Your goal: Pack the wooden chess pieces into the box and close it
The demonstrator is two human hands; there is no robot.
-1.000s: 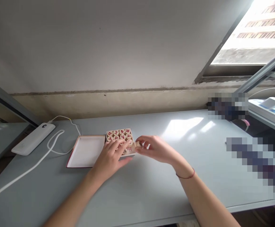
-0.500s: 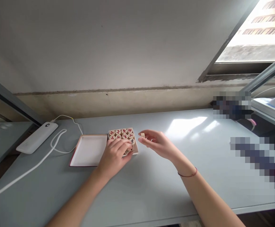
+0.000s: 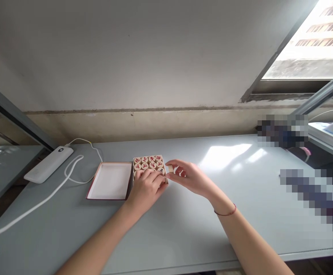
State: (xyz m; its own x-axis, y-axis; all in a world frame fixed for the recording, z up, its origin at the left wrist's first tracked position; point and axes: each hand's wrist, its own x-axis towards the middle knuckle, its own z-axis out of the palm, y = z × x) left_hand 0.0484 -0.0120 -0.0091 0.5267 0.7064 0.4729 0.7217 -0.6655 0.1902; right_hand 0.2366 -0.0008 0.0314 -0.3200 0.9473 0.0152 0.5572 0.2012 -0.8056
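The right hand (image 3: 187,176) (pinching a piece (image 3: 170,168)) has returned beside the box (image 3: 150,165).

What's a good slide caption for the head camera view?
Left hand rests on a box of round wooden game pieces while the right hand pinches one piece beside it.

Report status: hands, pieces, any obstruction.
Left hand resting on chess pieces in box. Right hand pinching one piece beside box. Open lid alongside, nothing blocking.

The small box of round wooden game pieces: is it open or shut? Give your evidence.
Open. The small box of round wooden pieces shows its red-marked discs uncovered, and its shallow white-lined lid lies beside it on the grey table.
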